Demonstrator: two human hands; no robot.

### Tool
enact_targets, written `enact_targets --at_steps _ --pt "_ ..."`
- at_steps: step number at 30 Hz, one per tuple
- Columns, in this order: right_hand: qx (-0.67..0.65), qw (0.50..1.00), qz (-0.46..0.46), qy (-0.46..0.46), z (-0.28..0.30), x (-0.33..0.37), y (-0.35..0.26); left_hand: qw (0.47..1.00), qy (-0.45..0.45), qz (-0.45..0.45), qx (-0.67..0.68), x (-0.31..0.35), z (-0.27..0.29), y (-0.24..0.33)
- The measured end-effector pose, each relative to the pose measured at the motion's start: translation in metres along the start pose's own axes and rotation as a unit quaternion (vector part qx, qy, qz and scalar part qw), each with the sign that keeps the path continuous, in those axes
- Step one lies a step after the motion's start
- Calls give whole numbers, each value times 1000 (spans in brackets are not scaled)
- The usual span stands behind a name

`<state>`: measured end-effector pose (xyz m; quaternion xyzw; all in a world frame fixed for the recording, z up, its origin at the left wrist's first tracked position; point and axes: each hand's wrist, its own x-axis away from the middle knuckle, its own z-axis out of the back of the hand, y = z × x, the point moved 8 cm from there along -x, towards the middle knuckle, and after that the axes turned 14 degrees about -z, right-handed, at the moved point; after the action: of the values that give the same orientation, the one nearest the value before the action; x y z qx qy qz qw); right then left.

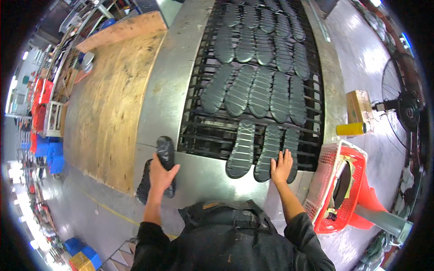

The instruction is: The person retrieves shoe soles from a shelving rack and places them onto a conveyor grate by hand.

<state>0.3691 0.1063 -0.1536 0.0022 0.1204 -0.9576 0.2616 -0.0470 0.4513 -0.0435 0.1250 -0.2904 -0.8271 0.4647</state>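
At the metal table's near left edge, my left hand (pixel 159 175) is closed around a black shoe sole (pixel 165 151), its thumb lying across the sole. A second black sole (pixel 143 185) lies just left of that hand. My right hand (pixel 282 167) is open, with fingers stretched out over the near end of a sole (pixel 291 140) at the rack's right side. Left of it are two more soles, a middle one (pixel 269 153) and one further left (pixel 241 149). Their near ends overlap the metal table edge (pixel 203 174).
Behind them, a black slatted rack (pixel 205 135) carries several rows of soles. A wooden board (pixel 108 104) lies at left. To the right stand a red basket (pixel 361 180) holding scraps, a yellow roll (pixel 350 129), a cardboard box (pixel 360 106) and a black fan (pixel 408 109).
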Motion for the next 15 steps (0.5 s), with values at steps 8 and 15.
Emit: enact_targets --at_steps 8,15 --pt "-51 997 -46 -22 10 -14 -3 989 -26 -13 -143 -88 -157 110" --pt "-45 990 -133 -13 7 -20 43 980 16 -170 -100 -56 -163 77"
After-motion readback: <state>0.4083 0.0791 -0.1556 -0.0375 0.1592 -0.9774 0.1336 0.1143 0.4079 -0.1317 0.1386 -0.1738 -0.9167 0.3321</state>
